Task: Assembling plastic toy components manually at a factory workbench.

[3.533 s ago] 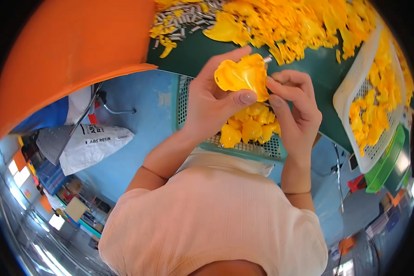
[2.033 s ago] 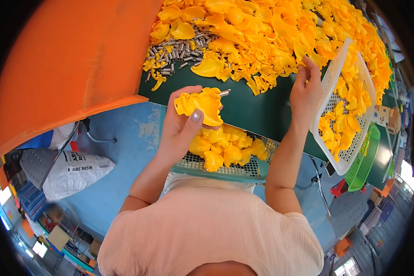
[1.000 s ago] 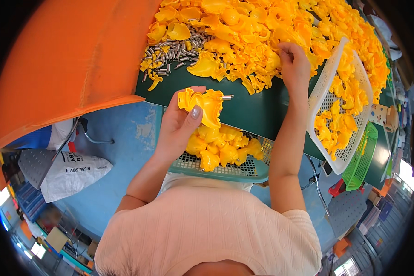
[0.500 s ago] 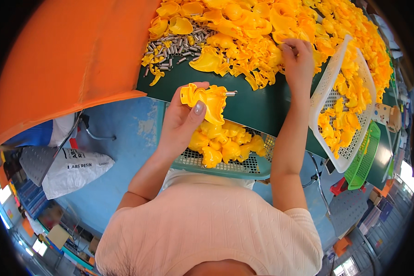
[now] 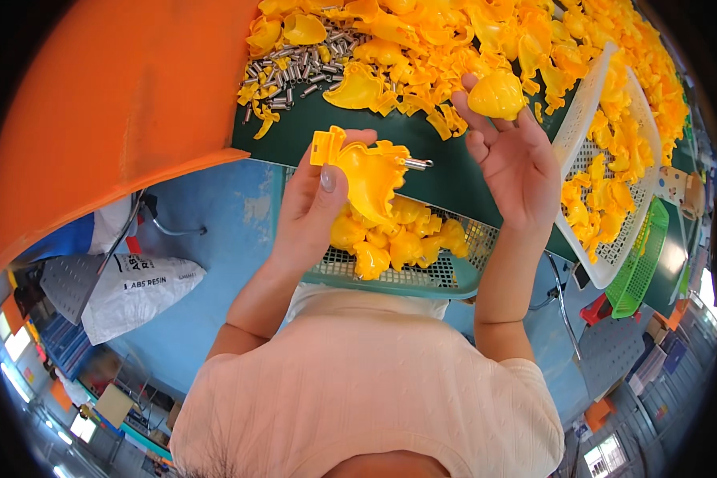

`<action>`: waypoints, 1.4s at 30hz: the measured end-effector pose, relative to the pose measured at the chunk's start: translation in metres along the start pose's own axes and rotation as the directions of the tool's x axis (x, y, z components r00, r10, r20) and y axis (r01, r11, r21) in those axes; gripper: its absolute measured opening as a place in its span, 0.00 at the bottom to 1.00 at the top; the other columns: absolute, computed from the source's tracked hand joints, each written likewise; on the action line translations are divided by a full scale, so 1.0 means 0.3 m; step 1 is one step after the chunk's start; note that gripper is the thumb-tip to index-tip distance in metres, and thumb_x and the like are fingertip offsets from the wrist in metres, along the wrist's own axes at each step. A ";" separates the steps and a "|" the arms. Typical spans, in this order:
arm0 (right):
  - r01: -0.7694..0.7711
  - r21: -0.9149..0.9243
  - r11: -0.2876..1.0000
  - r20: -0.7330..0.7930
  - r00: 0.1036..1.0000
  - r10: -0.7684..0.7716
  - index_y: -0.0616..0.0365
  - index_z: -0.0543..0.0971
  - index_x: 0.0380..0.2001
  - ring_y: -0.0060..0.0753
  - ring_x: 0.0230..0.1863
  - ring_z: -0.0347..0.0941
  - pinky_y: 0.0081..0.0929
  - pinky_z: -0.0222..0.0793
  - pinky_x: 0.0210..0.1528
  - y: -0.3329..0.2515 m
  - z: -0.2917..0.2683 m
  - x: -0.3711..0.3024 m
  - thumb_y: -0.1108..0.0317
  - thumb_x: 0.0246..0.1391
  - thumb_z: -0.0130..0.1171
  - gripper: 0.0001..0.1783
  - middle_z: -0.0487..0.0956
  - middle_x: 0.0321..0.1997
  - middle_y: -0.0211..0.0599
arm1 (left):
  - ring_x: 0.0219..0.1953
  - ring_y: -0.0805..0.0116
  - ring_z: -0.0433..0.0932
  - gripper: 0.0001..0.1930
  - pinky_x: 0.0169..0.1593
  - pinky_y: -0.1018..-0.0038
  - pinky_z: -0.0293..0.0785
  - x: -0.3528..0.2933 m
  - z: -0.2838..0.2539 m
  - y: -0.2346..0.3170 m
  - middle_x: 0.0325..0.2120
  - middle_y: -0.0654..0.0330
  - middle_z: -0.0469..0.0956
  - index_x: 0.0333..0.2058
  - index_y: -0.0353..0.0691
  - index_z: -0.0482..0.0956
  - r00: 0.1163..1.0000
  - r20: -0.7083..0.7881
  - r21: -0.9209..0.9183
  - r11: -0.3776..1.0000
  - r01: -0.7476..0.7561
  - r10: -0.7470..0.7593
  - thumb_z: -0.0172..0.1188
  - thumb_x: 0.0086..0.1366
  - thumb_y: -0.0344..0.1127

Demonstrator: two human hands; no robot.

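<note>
My left hand [image 5: 317, 195] is closed around a curved yellow plastic shell [image 5: 368, 177], its hollow side showing and a small metal spring [image 5: 419, 164] sticking out at its right end. To the right, my right hand [image 5: 511, 163] holds up a rounded, glossy yellow plastic shell [image 5: 496, 96] at its fingertips. The two shells are apart. Beneath my left hand, a green mesh basket [image 5: 454, 288] holds several yellow plastic pieces [image 5: 406, 239].
Loose yellow parts [image 5: 422, 48] are heaped over the dark green table [image 5: 446, 185], beside a pile of metal springs [image 5: 299, 72]. An orange panel [image 5: 119, 119] borders the left. At right stand a white basket [image 5: 613, 271] with yellow parts and a bright green basket [image 5: 637, 275].
My right hand has come back from the heap, now with a rounded yellow shell in its fingers. My left hand has tilted its shell slightly and stays near the same place.
</note>
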State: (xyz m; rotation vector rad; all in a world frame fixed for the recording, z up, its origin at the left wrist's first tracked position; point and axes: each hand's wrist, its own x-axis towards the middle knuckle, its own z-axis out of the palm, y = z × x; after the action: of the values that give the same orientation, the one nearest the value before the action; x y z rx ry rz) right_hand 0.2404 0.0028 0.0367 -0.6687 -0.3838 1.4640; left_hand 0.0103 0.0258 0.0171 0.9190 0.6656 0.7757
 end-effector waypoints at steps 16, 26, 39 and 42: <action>-0.178 -0.225 0.958 -0.226 0.966 0.126 0.63 0.66 0.45 0.24 0.24 0.69 0.15 0.61 0.23 0.139 0.068 -0.064 0.63 0.60 0.39 0.16 0.75 0.30 0.42 | 0.29 0.67 0.73 0.22 0.28 0.77 0.70 0.017 0.056 0.027 0.47 0.49 0.65 0.38 0.33 0.68 0.990 -0.081 -0.027 0.993 0.118 -0.120 0.38 0.63 0.49; -0.027 -0.555 0.832 -0.010 1.000 0.025 0.64 0.68 0.47 0.13 0.25 0.67 0.10 0.61 0.20 0.135 0.101 -0.103 0.74 0.53 0.49 0.17 0.70 0.32 0.28 | 0.38 0.70 0.73 0.22 0.42 0.76 0.69 0.012 0.042 0.043 0.37 0.57 0.71 0.45 0.34 0.66 0.972 0.164 -0.268 0.941 0.206 -0.166 0.39 0.66 0.49; 0.061 -0.458 0.887 -0.025 0.996 -0.082 0.64 0.66 0.51 0.15 0.34 0.67 0.11 0.67 0.27 0.208 0.122 -0.105 0.80 0.49 0.53 0.23 0.66 0.41 0.30 | 0.35 0.69 0.74 0.23 0.39 0.76 0.69 0.014 0.039 0.050 0.33 0.57 0.74 0.41 0.35 0.70 0.961 0.157 -0.314 0.911 0.266 -0.227 0.37 0.65 0.50; 0.131 -0.501 0.855 0.021 0.990 -0.140 0.67 0.66 0.51 0.18 0.33 0.68 0.13 0.68 0.27 0.214 0.129 -0.109 0.81 0.48 0.53 0.24 0.66 0.42 0.32 | 0.34 0.69 0.74 0.22 0.38 0.76 0.69 0.010 0.033 0.049 0.32 0.57 0.73 0.41 0.36 0.70 0.967 0.149 -0.350 0.903 0.248 -0.208 0.37 0.65 0.50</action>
State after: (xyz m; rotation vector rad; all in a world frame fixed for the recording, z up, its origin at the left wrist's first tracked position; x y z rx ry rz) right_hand 0.1633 -0.0240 0.0312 -1.0464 -0.8016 1.2245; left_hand 0.0154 0.0297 0.0340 0.5242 0.4991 0.6074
